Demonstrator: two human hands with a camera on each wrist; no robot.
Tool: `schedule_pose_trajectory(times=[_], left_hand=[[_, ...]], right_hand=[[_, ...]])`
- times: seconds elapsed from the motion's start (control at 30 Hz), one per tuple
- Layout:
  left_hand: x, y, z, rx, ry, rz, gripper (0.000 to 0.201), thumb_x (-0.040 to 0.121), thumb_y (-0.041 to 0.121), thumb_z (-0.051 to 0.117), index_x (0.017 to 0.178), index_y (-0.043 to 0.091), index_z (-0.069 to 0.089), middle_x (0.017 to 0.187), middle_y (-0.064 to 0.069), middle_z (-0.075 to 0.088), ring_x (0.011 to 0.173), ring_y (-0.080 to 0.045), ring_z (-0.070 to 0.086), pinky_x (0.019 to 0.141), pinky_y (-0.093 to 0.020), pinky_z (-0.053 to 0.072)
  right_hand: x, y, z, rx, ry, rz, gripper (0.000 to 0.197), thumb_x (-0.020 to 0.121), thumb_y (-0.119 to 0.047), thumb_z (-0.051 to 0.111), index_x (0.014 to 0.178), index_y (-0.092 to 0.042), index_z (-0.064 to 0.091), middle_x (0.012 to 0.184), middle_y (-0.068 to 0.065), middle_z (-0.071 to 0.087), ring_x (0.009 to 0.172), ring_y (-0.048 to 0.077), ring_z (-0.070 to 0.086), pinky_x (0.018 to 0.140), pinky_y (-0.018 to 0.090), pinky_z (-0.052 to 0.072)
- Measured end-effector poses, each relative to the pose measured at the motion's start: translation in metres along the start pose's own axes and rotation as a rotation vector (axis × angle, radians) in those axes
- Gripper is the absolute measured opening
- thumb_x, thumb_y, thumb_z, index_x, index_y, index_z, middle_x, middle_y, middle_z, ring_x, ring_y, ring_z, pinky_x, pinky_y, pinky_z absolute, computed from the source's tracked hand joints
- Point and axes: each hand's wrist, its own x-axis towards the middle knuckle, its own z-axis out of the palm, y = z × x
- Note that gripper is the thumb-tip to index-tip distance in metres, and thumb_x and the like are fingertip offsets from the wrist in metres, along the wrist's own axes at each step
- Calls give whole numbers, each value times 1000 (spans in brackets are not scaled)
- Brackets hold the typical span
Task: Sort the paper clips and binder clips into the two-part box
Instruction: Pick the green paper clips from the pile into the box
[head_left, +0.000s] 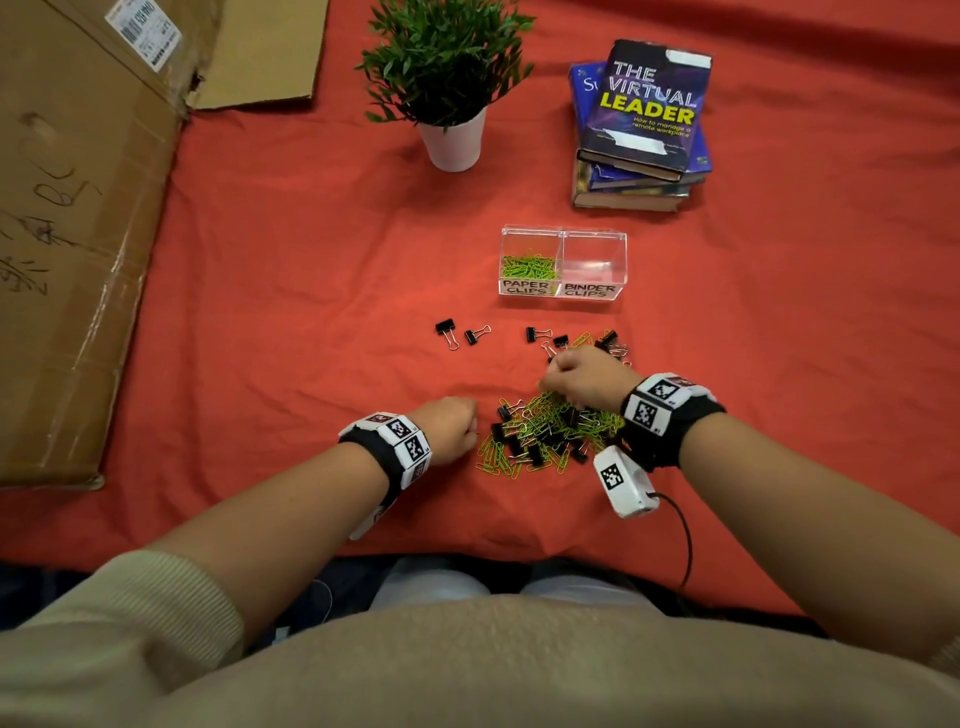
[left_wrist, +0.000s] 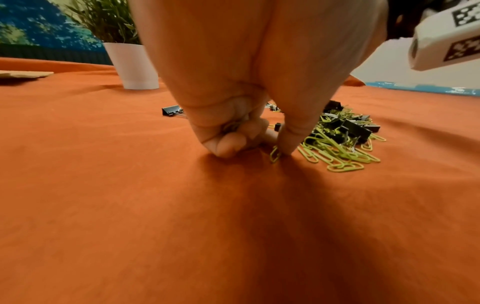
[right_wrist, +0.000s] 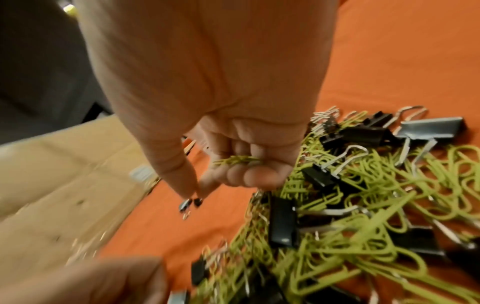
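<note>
Mixed pile of paper clips (head_left: 550, 431) and binder clips (head_left: 524, 452) sits on the bench between both hands, near the two-part box (head_left: 563, 262). Right hand (head_left: 584, 376) is curled round a few green paper clips and pinches a binder clip. Left hand (head_left: 449, 428) is fisted, thumb pressing one paper clip to the cloth; anything inside can't be told. Risk: the mixed handful lands in one compartment, or tangled clips snag and drop. Orange cloth (head_left: 311, 312) is wrinkled; plant (head_left: 447, 78), books (head_left: 641, 124) and cardboard (head_left: 78, 234) lie around.

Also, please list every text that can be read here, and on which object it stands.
"PAPER CLIPS": left compartment label of the two-part box.
"BINDER CLIPS": its right compartment label.
"THE VIRTUAL LEADER", "How to manage a remote workplace": top book.
"S...": blue book beneath, mostly covered.
Shipping label, cardboard handwriting: unreadable.
Wristband markers: patterns only.
</note>
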Motion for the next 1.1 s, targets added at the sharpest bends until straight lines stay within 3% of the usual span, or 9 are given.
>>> schedule_pose_trajectory(times=[0.07, 0.13, 0.23, 0.4, 0.53, 0.7, 0.9, 1.0, 1.1], left_hand=[[-1, 1, 0, -9, -4, -1, 14, 90, 16, 49, 98, 6, 52, 105, -16, 61, 98, -33, 57, 80, -36, 43], [-2, 3, -3, -61, 12, 0, 15, 90, 15, 49, 99, 3, 50, 105, -18, 60, 97, -33, 56, 80, -37, 42], [-2, 6, -9, -182, 56, -19, 7, 91, 14, 50, 94, 11, 44, 92, -12, 59, 86, -28, 53, 74, -34, 40], [7, 12, -16, -378, 75, -83, 18, 90, 6, 38, 102, 16, 47, 72, 5, 51, 73, -21, 48, 68, -27, 36], [10, 23, -17, -334, 94, -131, 22, 95, 12, 34, 102, 11, 54, 89, -6, 60, 76, -23, 52, 68, -27, 36], [11, 26, -7, 13, 128, -9, 30, 90, 36, 54, 106, 11, 52, 104, -10, 66, 96, -30, 62, 74, -33, 43], [15, 19, -13, 116, 102, -7, 29, 91, 36, 55, 104, 11, 54, 109, -13, 65, 104, -33, 60, 79, -36, 46], [20, 11, -19, -50, 140, -53, 18, 92, 31, 56, 98, 13, 57, 99, -9, 67, 97, -31, 61, 75, -33, 44], [22, 8, -29, -179, 244, -104, 15, 90, 28, 59, 97, 14, 57, 87, -5, 63, 90, -28, 61, 69, -28, 37]], right_hand=[[-6, -2, 10, -253, -40, -53, 17, 82, -25, 67, 80, -9, 64, 85, 7, 68, 66, 13, 56, 59, 25, 47], [-9, -2, 21, -525, -85, -87, 30, 79, -33, 71, 89, -4, 66, 89, 10, 69, 75, 19, 62, 64, 29, 51], [-10, 1, 29, -793, -102, -122, 42, 76, -42, 71, 96, -5, 65, 96, 10, 66, 86, 26, 64, 75, 38, 56], [-10, 4, 10, -726, 16, -92, 29, 84, -23, 63, 110, -12, 56, 110, 7, 60, 97, 25, 59, 81, 38, 53], [-11, 5, 0, -589, 133, -85, 29, 84, -16, 59, 112, -12, 51, 106, 9, 60, 81, 23, 54, 66, 32, 42], [-12, 6, 20, -673, 66, -226, 30, 83, -21, 58, 112, -22, 54, 111, 5, 59, 103, 26, 57, 82, 39, 51], [-11, 6, 15, -674, 91, -126, 28, 81, -10, 54, 109, -14, 52, 110, 7, 58, 99, 28, 57, 76, 38, 49], [-12, 5, 12, -658, 99, -155, 28, 84, -18, 55, 111, -14, 51, 112, 8, 60, 99, 28, 58, 76, 37, 49], [-11, 5, 22, -717, 85, -198, 46, 83, -40, 62, 119, -14, 50, 116, 7, 58, 107, 27, 57, 84, 40, 52]])
